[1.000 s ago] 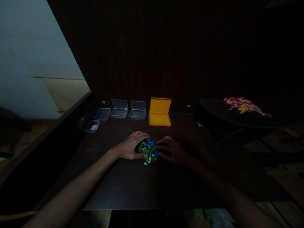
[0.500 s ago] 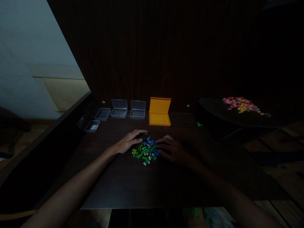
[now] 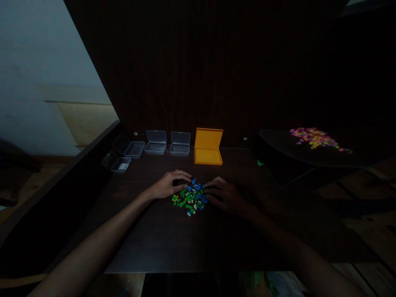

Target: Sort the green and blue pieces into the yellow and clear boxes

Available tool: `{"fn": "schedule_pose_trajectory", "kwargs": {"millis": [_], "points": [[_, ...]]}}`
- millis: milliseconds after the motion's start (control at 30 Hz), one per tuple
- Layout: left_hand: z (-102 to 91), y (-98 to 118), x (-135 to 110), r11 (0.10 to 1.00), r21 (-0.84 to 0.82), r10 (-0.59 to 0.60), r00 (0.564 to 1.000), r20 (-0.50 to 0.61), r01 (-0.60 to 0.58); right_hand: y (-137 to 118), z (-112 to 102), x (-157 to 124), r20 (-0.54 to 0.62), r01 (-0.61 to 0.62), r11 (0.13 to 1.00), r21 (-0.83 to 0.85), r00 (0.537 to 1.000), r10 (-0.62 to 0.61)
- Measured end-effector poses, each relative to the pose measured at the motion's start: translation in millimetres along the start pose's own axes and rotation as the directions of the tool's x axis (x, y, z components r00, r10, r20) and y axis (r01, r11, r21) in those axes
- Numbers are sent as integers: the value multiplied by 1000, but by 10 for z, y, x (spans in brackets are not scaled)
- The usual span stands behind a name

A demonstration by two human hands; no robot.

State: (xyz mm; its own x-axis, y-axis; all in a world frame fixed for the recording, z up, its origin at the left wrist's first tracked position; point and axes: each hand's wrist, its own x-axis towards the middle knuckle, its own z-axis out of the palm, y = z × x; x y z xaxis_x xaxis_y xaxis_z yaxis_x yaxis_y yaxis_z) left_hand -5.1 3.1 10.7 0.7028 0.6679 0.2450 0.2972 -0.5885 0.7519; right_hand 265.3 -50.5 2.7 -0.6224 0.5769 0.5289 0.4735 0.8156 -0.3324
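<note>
A loose pile of small building bricks (image 3: 190,199) in green, blue, white and yellow lies on the dark wooden table (image 3: 161,241). My left hand (image 3: 169,184) rests at the pile's upper left edge, its fingers apart and reaching over the nearest bricks. On the other side, my right hand (image 3: 224,194) has its fingers spread, with the tips touching or nearly touching the blue bricks. No brick is visibly lifted by either hand. The light is dim, so fingertip contact is hard to make out.
Behind the pile stands an orange box (image 3: 208,156) with its lid raised. To its left are clear plastic boxes (image 3: 180,149), several in all, lids up. Pink, red and yellow beads (image 3: 315,137) lie on a dark surface at the right. A dark panel (image 3: 185,66) rises behind.
My left hand's fingers have curled slightly, coming down closer to the top of the pile. The right hand has barely moved.
</note>
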Motion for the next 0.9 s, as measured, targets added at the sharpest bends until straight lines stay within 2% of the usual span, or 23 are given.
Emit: {"fn": "schedule_pose_trajectory", "kwargs": {"millis": [367, 533, 633, 767, 900], "points": [[-2, 6, -12, 999, 47, 7, 1000, 12, -8, 16, 10, -11, -13, -14, 1000, 3, 1000, 14], [-29, 8, -2, 1000, -8, -2, 1000, 17, 2, 109, -34, 6, -141, -82, 996, -33, 987, 77], [-27, -22, 10, 998, -45, -34, 999, -8, 34, 231, -55, 34, -306, -191, 979, -65, 938, 163], [-13, -73, 13, 997, -24, -70, 996, -55, 69, 439, -75, 76, -515, -340, 936, -87, 820, 250], [-20, -99, 10, 998, 23, -64, 994, -91, 66, 717, -83, 108, -564, -455, 890, -9, 738, 371]]}}
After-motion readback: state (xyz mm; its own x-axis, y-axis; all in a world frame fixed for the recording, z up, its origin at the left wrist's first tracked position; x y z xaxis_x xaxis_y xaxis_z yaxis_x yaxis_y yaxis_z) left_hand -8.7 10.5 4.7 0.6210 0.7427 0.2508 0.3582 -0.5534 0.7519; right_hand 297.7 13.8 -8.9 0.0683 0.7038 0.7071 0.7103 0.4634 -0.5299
